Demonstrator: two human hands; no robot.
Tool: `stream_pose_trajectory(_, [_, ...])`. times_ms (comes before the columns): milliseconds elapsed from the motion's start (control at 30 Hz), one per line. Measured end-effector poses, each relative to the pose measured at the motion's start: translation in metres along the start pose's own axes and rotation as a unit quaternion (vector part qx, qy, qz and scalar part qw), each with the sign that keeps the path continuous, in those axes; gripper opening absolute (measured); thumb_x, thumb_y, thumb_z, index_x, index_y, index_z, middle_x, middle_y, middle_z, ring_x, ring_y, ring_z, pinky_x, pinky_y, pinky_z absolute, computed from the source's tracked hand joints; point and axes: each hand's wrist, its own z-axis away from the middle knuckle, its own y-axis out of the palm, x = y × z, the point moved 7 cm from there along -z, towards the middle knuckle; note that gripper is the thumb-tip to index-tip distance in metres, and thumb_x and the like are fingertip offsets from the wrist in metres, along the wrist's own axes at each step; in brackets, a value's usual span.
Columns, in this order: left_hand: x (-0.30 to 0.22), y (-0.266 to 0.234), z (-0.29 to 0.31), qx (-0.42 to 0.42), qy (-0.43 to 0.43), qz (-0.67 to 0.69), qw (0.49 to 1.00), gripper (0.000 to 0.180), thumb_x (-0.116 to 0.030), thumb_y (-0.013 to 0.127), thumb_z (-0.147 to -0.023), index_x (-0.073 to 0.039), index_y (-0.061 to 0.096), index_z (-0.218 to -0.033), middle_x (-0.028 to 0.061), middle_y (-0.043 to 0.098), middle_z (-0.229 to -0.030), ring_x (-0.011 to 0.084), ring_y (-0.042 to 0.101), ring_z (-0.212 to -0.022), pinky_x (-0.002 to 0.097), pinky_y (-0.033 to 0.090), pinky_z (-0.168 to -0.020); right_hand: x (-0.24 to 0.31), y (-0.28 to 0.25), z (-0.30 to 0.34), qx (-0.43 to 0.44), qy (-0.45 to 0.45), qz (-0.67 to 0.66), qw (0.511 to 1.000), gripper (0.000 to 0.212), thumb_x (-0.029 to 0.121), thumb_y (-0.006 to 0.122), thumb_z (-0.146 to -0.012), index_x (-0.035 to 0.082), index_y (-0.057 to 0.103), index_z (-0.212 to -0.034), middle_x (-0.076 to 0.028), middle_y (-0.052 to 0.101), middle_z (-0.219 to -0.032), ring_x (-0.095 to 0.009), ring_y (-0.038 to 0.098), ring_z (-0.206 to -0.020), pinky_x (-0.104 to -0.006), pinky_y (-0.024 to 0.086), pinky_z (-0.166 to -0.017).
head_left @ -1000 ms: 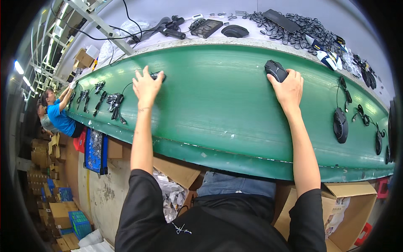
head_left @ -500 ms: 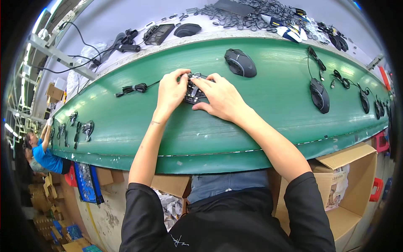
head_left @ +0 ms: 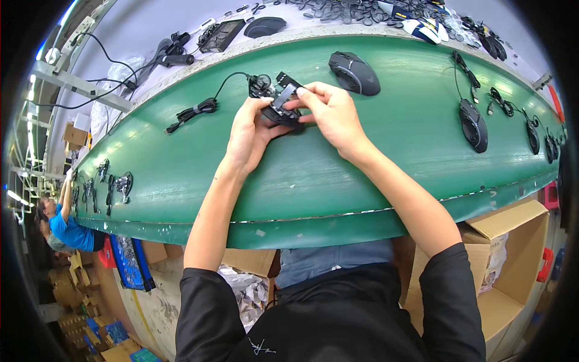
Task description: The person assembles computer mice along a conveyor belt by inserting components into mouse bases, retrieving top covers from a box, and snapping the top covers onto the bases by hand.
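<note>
Over the green belt (head_left: 338, 175), my left hand (head_left: 246, 137) grips the open lower half of a computer mouse (head_left: 283, 116), its inner parts exposed and tilted up. My right hand (head_left: 336, 120) pinches a small dark board (head_left: 289, 81) at the mouse's upper right. A grey ribbon cable (head_left: 284, 96) runs from that board down into the mouse. Some inner parts are hidden behind my fingers. From the mouse a thin black cord loops left to a tied cable bundle (head_left: 192, 113) on the belt.
A black mouse shell (head_left: 356, 73) lies beyond my right hand. Corded mice, one nearer (head_left: 473, 125), line the belt's right; several partly built pieces (head_left: 123, 183) lie left, near a person in blue (head_left: 67, 226). Loose dark parts cover the back ledge. A cardboard box (head_left: 500, 265) stands lower right.
The opened mouse is tilted up, and its small board is now raised by my right hand. My left hand has shifted under the mouse's near side. The whole view has shifted slightly.
</note>
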Motion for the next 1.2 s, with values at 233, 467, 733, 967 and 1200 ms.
stream_pose_trajectory(233, [-0.008, 0.014, 0.004, -0.005, 0.121, -0.018, 0.992, 0.055, -0.007, 0.056, -0.091, -0.005, 0.035, -0.142, 0.0058, 0.055, -0.117, 0.0168, 0.057, -0.109, 0.0369, 0.051, -0.092, -0.003, -0.004, 0.008, -0.033, 0.015, 0.114, 0.993, 0.026, 0.022, 0.058, -0.094, -0.001, 0.07, -0.094, -0.01, 0.074, -0.088, -0.011, 0.068, -0.076, -0.0253, 0.054, -0.066])
stream_pose_trajectory(467, [-0.014, 0.005, 0.003, 0.024, 0.15, -0.072, 0.986, 0.066, 0.0, 0.062, -0.089, -0.004, 0.029, -0.146, 0.0114, 0.056, -0.122, 0.0171, 0.061, -0.105, 0.0315, 0.054, -0.09, -0.003, -0.006, -0.001, 0.017, 0.115, -0.033, 0.993, 0.026, 0.027, 0.067, -0.09, 0.002, 0.069, -0.095, -0.008, 0.071, -0.084, -0.011, 0.066, -0.072, -0.0226, 0.051, -0.065])
stream_pose_trajectory(733, [-0.012, 0.006, 0.001, 0.084, 0.179, -0.063, 0.978, 0.079, -0.009, 0.07, -0.087, -0.006, 0.021, -0.149, 0.0207, 0.051, -0.137, 0.0246, 0.058, -0.117, 0.0375, 0.052, -0.098, -0.007, -0.002, -0.002, 0.131, 0.129, -0.041, 0.982, 0.026, 0.013, 0.078, -0.077, 0.001, 0.073, -0.1, -0.004, 0.07, -0.085, -0.011, 0.064, -0.076, -0.0244, 0.051, -0.072])
stream_pose_trajectory(967, [-0.014, 0.016, 0.006, 0.087, 0.151, -0.023, 0.984, 0.072, -0.002, 0.063, -0.089, -0.006, 0.021, -0.148, 0.0202, 0.048, -0.139, 0.0252, 0.056, -0.12, 0.0401, 0.051, -0.099, 0.03, -0.006, -0.001, 0.024, -0.123, 0.291, 0.949, 0.021, 0.01, 0.077, -0.074, 0.001, 0.074, -0.092, -0.011, 0.072, -0.076, -0.016, 0.07, -0.068, -0.0286, 0.055, -0.068])
stream_pose_trajectory(1200, [-0.01, 0.014, 0.006, 0.081, 0.141, -0.019, 0.986, 0.076, 0.002, 0.061, -0.086, -0.007, 0.019, -0.149, 0.0199, 0.043, -0.142, 0.0266, 0.054, -0.122, 0.043, 0.052, -0.099, 0.023, -0.009, 0.0, 0.021, -0.022, 0.179, 0.983, 0.021, 0.01, 0.079, -0.075, -0.005, 0.071, -0.087, -0.013, 0.072, -0.075, -0.014, 0.07, -0.064, -0.0257, 0.056, -0.061])
